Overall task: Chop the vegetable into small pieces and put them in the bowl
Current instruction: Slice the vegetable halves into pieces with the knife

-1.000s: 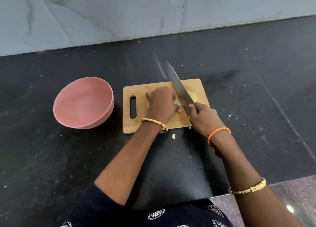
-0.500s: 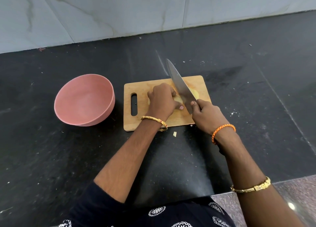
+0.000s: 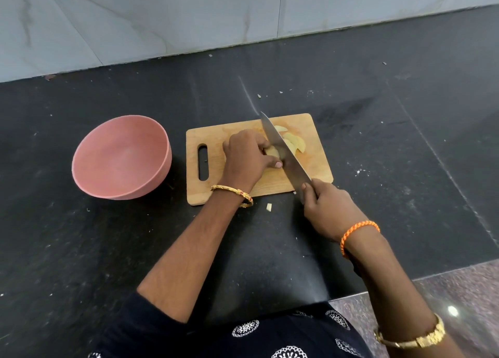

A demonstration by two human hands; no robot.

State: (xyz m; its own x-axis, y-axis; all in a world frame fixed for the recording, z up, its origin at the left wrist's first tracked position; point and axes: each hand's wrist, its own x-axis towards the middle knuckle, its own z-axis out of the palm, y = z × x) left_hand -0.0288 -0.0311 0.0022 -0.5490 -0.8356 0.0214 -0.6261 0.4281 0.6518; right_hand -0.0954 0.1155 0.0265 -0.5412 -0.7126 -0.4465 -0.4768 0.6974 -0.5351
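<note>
The cutting board (image 3: pixel 216 152) is serving as the landmark here, lying on the dark table (image 3: pixel 81 249) with its handle slot toward the pink bowl (image 3: pixel 121 158). The vegetable (image 3: pixel 274 151), pale and yellowish, is sitting near the middle of the board. The left hand (image 3: pixel 247 158) is curling over it and gripping it, with the thumb tucked low beside the blade, seemingly to keep the rounded piece from rolling under the cut. The right hand (image 3: pixel 328 209) is clenching round the handle of the knife (image 3: pixel 286 155), just off the board's near right corner. The handle itself is hidden inside the fist. The blade is running diagonally across the board, its tip reaching toward the far edge, and it is pressing down against the vegetable's right side.

Several cut slices (image 3: pixel 295 143) are lying fanned on the board to the right of the blade, falling away from the holding hand so they are staying clear of the next cut. The bowl is standing just left of the board, apart from it, and looks to be holding nothing yet. That placement likely makes the later transfer short. One small scrap (image 3: pixel 268 206) is lying on the table just in front of the board's near edge.

Slicing appears to be partway through, with dicing and transfer not yet done.
</note>
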